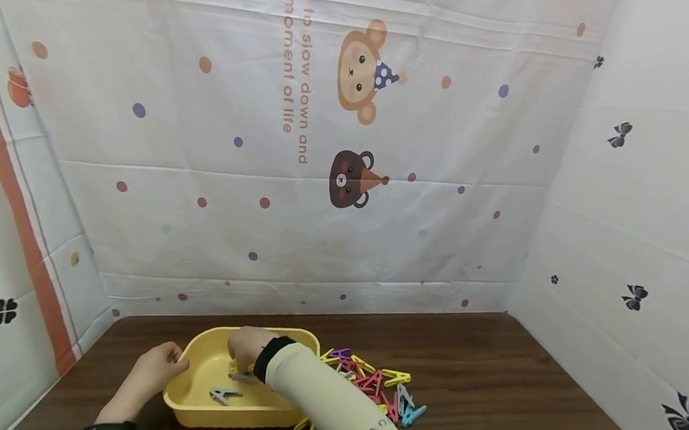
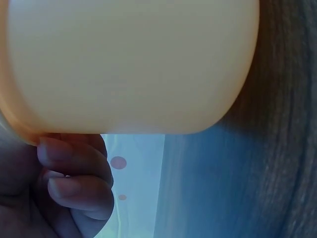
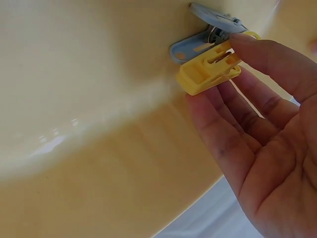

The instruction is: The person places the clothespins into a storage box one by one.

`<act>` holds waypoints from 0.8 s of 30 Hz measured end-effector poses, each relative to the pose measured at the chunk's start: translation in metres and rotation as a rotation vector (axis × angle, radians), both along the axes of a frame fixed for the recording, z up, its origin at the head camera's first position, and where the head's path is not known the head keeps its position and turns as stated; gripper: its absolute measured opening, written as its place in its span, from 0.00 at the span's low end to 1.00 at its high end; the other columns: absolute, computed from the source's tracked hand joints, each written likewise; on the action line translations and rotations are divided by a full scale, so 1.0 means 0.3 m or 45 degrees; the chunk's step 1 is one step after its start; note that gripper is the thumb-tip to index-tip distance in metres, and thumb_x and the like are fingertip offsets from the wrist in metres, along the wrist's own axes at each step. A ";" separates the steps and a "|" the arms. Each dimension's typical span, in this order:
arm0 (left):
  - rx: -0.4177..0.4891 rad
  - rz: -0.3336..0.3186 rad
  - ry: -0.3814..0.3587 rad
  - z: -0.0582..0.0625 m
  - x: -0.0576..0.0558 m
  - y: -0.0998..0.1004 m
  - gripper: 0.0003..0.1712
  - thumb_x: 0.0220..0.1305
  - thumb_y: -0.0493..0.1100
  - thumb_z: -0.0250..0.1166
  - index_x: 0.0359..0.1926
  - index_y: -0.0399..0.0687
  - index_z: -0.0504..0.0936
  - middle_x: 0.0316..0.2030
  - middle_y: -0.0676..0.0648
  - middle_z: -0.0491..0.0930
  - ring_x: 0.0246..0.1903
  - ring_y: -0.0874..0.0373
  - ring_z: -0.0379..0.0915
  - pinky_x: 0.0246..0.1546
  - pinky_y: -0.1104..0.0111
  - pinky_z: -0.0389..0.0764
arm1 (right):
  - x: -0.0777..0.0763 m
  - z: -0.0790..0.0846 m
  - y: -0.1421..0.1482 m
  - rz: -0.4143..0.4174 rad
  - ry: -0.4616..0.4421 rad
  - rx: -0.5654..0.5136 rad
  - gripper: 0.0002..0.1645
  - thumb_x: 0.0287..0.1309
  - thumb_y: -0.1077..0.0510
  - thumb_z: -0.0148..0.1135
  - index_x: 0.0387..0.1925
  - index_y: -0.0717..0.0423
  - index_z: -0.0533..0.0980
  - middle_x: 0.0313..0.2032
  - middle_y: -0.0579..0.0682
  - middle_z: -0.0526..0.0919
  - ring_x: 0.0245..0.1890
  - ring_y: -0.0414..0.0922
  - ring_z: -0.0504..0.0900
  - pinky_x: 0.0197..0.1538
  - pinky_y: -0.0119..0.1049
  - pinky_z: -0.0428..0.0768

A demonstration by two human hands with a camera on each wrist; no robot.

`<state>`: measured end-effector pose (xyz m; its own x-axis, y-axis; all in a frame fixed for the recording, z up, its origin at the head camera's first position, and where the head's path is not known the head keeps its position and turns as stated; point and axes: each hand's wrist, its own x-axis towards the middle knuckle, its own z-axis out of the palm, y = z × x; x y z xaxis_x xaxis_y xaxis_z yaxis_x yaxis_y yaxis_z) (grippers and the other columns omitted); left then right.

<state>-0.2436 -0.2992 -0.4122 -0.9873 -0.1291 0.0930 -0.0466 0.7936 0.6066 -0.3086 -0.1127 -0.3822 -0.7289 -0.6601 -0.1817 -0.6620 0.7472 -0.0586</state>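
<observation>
A yellow plastic basin [image 1: 213, 419] stands on the table, and my left hand [image 1: 156, 368] grips its left rim. In the left wrist view, curled fingers [image 2: 79, 193] show at the basin's outer wall [image 2: 133, 64]. My right hand [image 1: 247, 346] reaches down inside the basin. Its thumb and fingertips pinch a yellow clothespin [image 3: 203, 73], seen in the right wrist view. Right behind that one lies a grey-blue clothespin [image 3: 190, 47] on the basin floor. Another grey clothespin [image 1: 224, 395] rests nearer the basin's front.
A loose pile of clothespins [image 1: 372, 381] in red, yellow, purple, blue and grey lies right of the basin, partly hidden by my right sleeve [image 1: 333, 398]. The brown wooden table [image 1: 488, 388] meets printed white sheets [image 1: 437, 247] at the back and sides.
</observation>
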 end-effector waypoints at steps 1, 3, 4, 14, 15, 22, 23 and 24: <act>0.002 -0.001 -0.003 0.000 0.000 0.000 0.09 0.62 0.39 0.62 0.31 0.37 0.72 0.22 0.51 0.66 0.26 0.57 0.67 0.28 0.67 0.69 | -0.001 0.000 0.000 0.003 -0.008 -0.004 0.27 0.60 0.70 0.60 0.18 0.47 0.56 0.19 0.39 0.51 0.21 0.37 0.46 0.27 0.30 0.51; 0.006 -0.002 -0.008 0.002 0.000 0.001 0.10 0.62 0.39 0.62 0.31 0.37 0.72 0.22 0.51 0.66 0.25 0.57 0.67 0.27 0.67 0.69 | -0.003 0.001 0.001 0.002 -0.031 -0.021 0.20 0.61 0.69 0.60 0.22 0.48 0.63 0.23 0.38 0.58 0.23 0.37 0.50 0.29 0.30 0.54; 0.007 -0.003 -0.010 0.003 0.000 0.001 0.10 0.62 0.39 0.62 0.31 0.37 0.72 0.22 0.51 0.66 0.25 0.57 0.67 0.27 0.67 0.69 | -0.004 0.002 0.002 -0.004 -0.043 -0.035 0.16 0.61 0.69 0.60 0.25 0.48 0.69 0.25 0.38 0.62 0.24 0.37 0.53 0.30 0.30 0.56; -0.002 -0.002 -0.003 0.007 -0.002 -0.002 0.10 0.62 0.39 0.62 0.31 0.37 0.72 0.22 0.50 0.65 0.25 0.57 0.66 0.27 0.67 0.68 | -0.020 0.011 0.021 0.019 -0.112 -0.074 0.26 0.62 0.67 0.62 0.21 0.47 0.55 0.20 0.40 0.50 0.20 0.37 0.47 0.28 0.30 0.52; -0.002 -0.001 -0.002 0.006 -0.002 -0.003 0.10 0.62 0.39 0.63 0.31 0.37 0.72 0.22 0.50 0.66 0.26 0.57 0.66 0.27 0.67 0.68 | -0.020 0.017 0.024 0.024 -0.113 -0.069 0.25 0.62 0.67 0.62 0.22 0.48 0.56 0.21 0.41 0.51 0.21 0.37 0.48 0.29 0.30 0.53; -0.005 -0.001 0.009 0.003 0.000 -0.003 0.09 0.62 0.39 0.62 0.32 0.36 0.72 0.21 0.51 0.66 0.24 0.58 0.66 0.26 0.68 0.69 | 0.002 0.115 0.072 0.090 0.009 -0.047 0.19 0.64 0.55 0.68 0.56 0.47 0.82 0.54 0.40 0.86 0.49 0.35 0.82 0.50 0.25 0.77; -0.002 -0.003 0.011 0.002 -0.001 -0.002 0.09 0.62 0.39 0.62 0.32 0.36 0.73 0.21 0.51 0.66 0.24 0.58 0.66 0.25 0.68 0.69 | 0.003 0.131 0.090 0.121 0.023 -0.058 0.19 0.63 0.54 0.68 0.56 0.48 0.82 0.53 0.41 0.86 0.50 0.36 0.83 0.50 0.25 0.78; 0.002 -0.003 0.012 0.003 -0.002 -0.001 0.09 0.62 0.39 0.62 0.32 0.36 0.73 0.21 0.51 0.66 0.23 0.58 0.67 0.25 0.68 0.69 | 0.001 0.149 0.111 0.158 0.031 -0.073 0.20 0.63 0.55 0.68 0.56 0.50 0.82 0.52 0.43 0.86 0.48 0.36 0.83 0.48 0.25 0.77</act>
